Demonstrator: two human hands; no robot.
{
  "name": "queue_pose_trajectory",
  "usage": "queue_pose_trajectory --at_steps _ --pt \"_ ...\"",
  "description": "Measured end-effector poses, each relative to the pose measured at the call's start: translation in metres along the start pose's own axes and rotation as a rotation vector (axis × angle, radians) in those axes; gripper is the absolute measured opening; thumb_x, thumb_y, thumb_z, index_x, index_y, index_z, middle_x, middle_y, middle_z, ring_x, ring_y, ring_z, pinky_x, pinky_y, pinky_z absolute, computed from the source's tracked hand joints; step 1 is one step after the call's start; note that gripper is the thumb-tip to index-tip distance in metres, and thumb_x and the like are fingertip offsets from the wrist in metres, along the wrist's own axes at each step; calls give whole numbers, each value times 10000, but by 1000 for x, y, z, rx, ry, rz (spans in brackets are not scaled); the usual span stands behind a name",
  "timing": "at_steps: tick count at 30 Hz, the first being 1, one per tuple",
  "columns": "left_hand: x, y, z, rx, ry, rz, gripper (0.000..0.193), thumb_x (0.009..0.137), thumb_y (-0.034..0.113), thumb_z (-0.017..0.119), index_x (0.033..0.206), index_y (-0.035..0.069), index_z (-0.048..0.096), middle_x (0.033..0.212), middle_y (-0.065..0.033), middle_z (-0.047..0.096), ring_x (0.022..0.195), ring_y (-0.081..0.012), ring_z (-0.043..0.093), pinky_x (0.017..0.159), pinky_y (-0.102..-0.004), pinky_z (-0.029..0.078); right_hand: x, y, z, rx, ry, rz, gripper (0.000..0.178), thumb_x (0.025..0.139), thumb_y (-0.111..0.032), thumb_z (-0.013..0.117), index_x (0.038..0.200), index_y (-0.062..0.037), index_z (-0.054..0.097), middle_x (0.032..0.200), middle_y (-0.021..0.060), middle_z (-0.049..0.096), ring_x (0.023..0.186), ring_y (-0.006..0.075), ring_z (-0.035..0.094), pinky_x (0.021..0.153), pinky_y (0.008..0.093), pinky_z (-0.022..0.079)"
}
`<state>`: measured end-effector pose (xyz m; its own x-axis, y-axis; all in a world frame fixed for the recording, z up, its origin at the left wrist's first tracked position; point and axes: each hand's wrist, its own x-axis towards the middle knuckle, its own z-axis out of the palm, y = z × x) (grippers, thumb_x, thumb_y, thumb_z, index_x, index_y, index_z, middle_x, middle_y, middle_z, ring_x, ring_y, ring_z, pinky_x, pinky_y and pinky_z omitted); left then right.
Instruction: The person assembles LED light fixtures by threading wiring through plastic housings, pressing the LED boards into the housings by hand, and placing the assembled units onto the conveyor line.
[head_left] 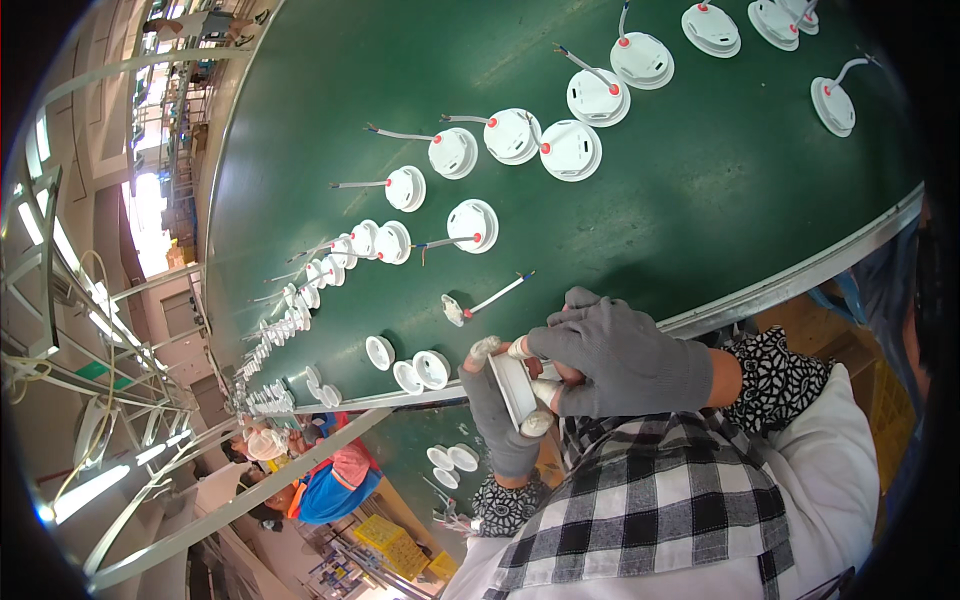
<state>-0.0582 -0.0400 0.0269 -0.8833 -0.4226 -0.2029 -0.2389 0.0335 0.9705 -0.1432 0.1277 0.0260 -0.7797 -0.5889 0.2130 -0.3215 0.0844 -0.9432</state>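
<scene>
My left hand (497,418), in a grey glove with pale covered fingertips, grips a white round plastic housing (515,390) by its rim, turned nearly edge-on above the table's near edge. From the right, my right hand (630,358), gloved alike, has its thumb and curled fingers closed on the side of that same housing. Whether those fingers hold something smaller against it is hidden. Just beyond my hands lies a small white part with a wired lead (456,309). Left of my hands sit a white ring (380,352) and two white round cups (431,370).
On the green table (620,240), several white round lamp units (572,150) with wire leads form a long curving line. A metal edge (800,275) borders the table. Lower down, more white rings (462,457) rest on another green surface. Other people (335,470) are at the left.
</scene>
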Motion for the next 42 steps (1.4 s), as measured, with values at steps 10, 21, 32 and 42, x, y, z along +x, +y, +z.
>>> queue_pose_trajectory --at_steps 10,21,32,42 --pt "15 -6 2 4 -217 128 1057 612 599 817 1338 20 311 1077 -105 470 950 -208 534 830 -349 455 5 17 -6 89 86 257 206 795 -210 601 941 -67 629 718 110 597 659 252 608 662 380 506" --pt "18 -6 -5 473 -315 331 1040 591 571 841 1335 56 330 1170 -120 450 984 -232 549 850 -359 477 6 24 -30 641 -386 493 328 828 -278 624 1064 -54 664 811 58 657 746 108 620 691 270 483" --pt "17 -29 -10 457 -292 267 923 570 256 887 1289 74 338 1158 -97 441 1019 -212 533 868 -331 480 11 20 -32 478 -441 586 267 815 -208 581 983 -16 658 787 79 684 728 110 674 667 274 537" --pt "25 -24 -10 518 -446 413 927 551 322 887 1254 49 348 1147 -81 444 1024 -204 503 888 -327 434 2 64 -22 867 -549 412 328 840 -227 509 1021 26 614 655 25 615 575 72 525 539 236 400"
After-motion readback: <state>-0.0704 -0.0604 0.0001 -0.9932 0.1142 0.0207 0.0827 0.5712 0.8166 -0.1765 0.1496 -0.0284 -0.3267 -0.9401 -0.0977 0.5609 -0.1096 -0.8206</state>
